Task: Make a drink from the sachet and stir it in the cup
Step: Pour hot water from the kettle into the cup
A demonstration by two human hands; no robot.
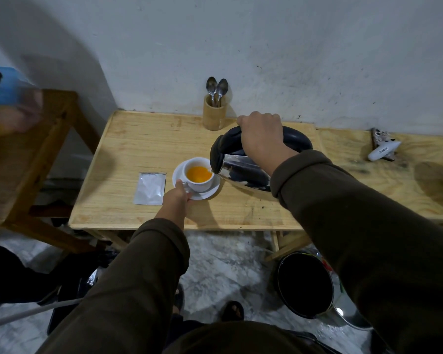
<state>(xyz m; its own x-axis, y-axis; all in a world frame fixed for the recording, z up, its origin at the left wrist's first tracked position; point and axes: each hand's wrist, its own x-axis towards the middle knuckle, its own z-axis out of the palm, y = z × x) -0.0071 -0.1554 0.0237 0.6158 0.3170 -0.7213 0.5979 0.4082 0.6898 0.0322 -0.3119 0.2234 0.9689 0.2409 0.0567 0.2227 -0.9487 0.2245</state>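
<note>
A white cup [199, 183] with orange liquid in it stands on a white saucer [210, 194] on the wooden table [138, 149]. My left hand [175, 199] grips the saucer's near rim beside the cup's handle. My right hand [261, 135] is closed around the black handle of a steel kettle [243, 172], which is tilted with its spout over the cup's right rim. A silver sachet [150, 188] lies flat to the left of the saucer. Two spoons [216, 89] stand in a wooden holder [214, 113] at the back of the table.
A second wooden table [394, 180] to the right carries a white device [382, 150]. A dark bucket [304, 287] sits on the floor under the right arm. A wooden stand [36, 149] and another person's blurred hand [16, 116] are at the left.
</note>
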